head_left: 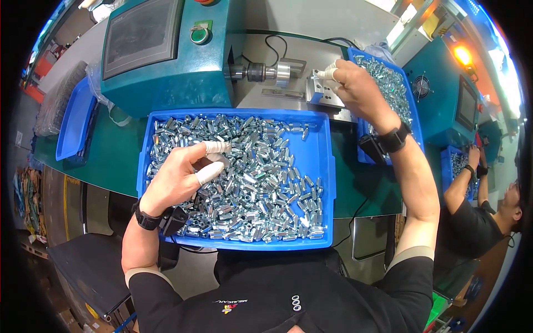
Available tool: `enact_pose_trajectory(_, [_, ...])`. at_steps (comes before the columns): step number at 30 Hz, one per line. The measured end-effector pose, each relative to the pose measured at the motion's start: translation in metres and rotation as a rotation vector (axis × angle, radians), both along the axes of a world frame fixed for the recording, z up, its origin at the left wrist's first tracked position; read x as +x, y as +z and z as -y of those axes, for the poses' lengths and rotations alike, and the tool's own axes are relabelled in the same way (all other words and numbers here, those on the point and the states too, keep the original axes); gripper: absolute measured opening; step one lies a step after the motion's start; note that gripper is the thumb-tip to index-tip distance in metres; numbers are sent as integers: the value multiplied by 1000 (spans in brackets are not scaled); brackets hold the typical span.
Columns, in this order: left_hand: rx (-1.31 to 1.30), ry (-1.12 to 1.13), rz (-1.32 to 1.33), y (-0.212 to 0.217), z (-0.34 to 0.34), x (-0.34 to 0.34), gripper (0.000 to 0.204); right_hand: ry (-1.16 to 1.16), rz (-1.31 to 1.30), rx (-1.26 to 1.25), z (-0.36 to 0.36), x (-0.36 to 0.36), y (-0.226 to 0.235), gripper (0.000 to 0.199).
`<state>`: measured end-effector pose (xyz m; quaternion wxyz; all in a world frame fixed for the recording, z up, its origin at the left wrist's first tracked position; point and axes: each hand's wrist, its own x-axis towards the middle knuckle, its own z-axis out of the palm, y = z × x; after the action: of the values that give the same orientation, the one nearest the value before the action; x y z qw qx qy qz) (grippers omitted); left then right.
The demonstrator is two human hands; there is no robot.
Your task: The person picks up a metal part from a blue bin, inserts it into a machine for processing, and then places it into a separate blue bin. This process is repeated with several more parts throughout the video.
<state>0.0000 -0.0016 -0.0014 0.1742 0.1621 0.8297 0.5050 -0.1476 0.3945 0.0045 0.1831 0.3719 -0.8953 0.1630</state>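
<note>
A blue tray (325, 183) full of small shiny metal hex nuts (250, 172), long and sleeve-like, lies in front of me. Over its left part is my left hand (180, 172), its thumb and forefinger wrapped in white covers. These fingers are apart just above the nuts, and nothing shows between them. My right hand (358, 89), also with white finger covers, reaches to a metal fixture block (325, 91) on the machine. Its fingers are closed at the block's top; whatever they hold is hidden. Facing the block is a round metal chuck (282, 74) on the machine's spindle.
A teal machine housing (166, 83) with a dark screen (141, 36) and a green-ringed switch (200, 33) stands behind the tray. A second blue tray (413, 111) of metal parts is under my right forearm. At far right a co-worker (477, 222) sits by another teal machine (444, 89).
</note>
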Motion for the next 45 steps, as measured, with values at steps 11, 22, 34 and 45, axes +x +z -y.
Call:
enact_pose_trajectory(11, [1,-3,-16,1,-1,2,40,-234,576,-674,13,32,-34,34])
enact_pose_trajectory(22, [-27,-13,1,-1,-3,2,40,-212,773,-597,16,22,-26,35])
enact_pose_trajectory(34, [-42,1,12,6,-6,-1,41,84,886,-548,19,-15,-24,34])
enact_pose_trajectory(45, [-56,50,42,1,-5,-1,43,153,864,-588,12,-14,-40,38])
